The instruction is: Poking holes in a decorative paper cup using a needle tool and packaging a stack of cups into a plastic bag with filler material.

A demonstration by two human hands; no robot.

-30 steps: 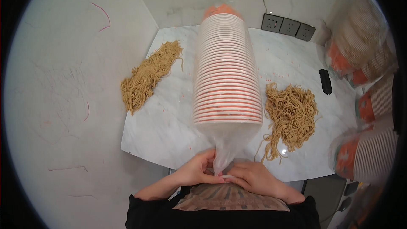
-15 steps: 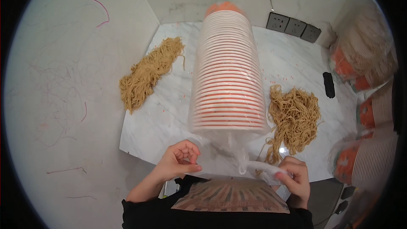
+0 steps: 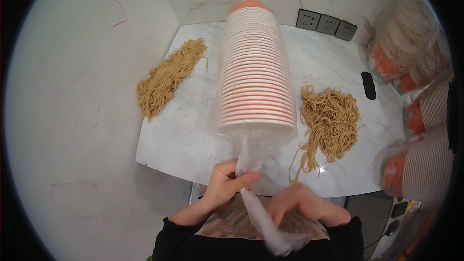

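A long stack of white paper cups or tubs with orange-red bands [image 3: 256, 79] lies on the marble-look table inside a clear plastic bag [image 3: 250, 152]. Its wide end faces me, and the bag narrows there into a gathered neck. Thumb and fingers of my left hand [image 3: 224, 180] are closed round that neck. Below this grip the loose tail of the bag [image 3: 266, 227] hangs down over my lap. Close beside the tail is my right hand [image 3: 299, 202], blurred by motion; whether its fingers hold the plastic is not clear.
Tan yarn lies in a bundle [image 3: 171, 77] at the left and a looser heap [image 3: 332, 124] at the right. A black strip-like object [image 3: 369, 85] is farther right. More bagged cup stacks [image 3: 419, 166] crowd the right edge. Dark sockets [image 3: 327, 24] line the back wall.
My left hand has moved right and closed on the bag's neck. My right hand has come inward, and the bag's tail now hangs down instead of stretching right.
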